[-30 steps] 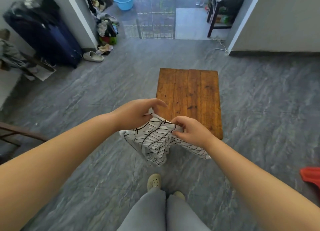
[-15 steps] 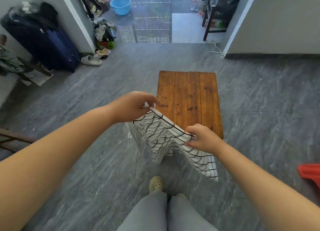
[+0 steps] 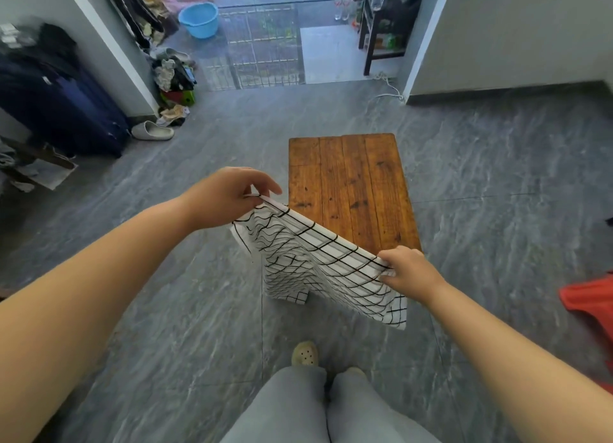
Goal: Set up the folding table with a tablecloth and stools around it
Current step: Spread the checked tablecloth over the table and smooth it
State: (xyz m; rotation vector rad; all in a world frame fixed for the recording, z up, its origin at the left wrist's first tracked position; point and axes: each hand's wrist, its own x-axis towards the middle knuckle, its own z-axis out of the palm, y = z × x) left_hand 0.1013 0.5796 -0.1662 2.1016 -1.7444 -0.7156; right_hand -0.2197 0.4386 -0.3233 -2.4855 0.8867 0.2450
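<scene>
Nearest the camera are grey trouser legs and a pale perforated shoe on the grey tiled floor. Above them, both bare arms reach forward holding a white tablecloth with a black grid. The right hand has its grip closed on one end of the cloth's top edge, and the left hand pinches the other end, higher and farther out. The edge is stretched between them while the rest hangs in folds, clear of the floor. Just beyond stands the low wooden desk, its planked top bare; the cloth overlaps its near edge in view, though touching or not is hard to tell. Something red lies at the right. Farther off are a dark suitcase, a slipper and a blue basin.
</scene>
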